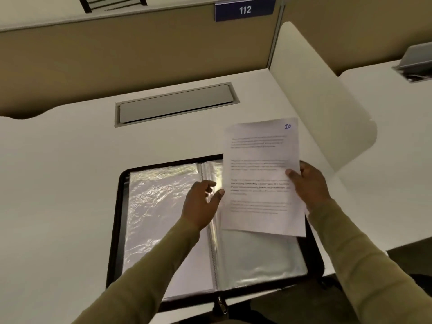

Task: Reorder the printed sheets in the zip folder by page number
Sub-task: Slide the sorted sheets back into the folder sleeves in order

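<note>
A white laminate desk (pixel 58 183) carries a closed grey rectangular cable flap (pixel 175 105) set into its top near the back edge. Behind it stands a tan partition wall (pixel 117 61) bearing a dark blue number plate (pixel 244 10) reading 112. At right, a white curved side divider (pixel 315 90) separates a neighbouring white desk (pixel 385 108), whose grey flap (pixel 416 59) stands raised.

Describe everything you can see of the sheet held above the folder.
The printed sheet is white paper with blurred paragraphs of text and a handwritten blue 10 in its top right corner. The right hand pinches its right edge, thumb on the front, holding it above the open zip folder. The left hand is close by its left edge, fingers relaxed.
</note>
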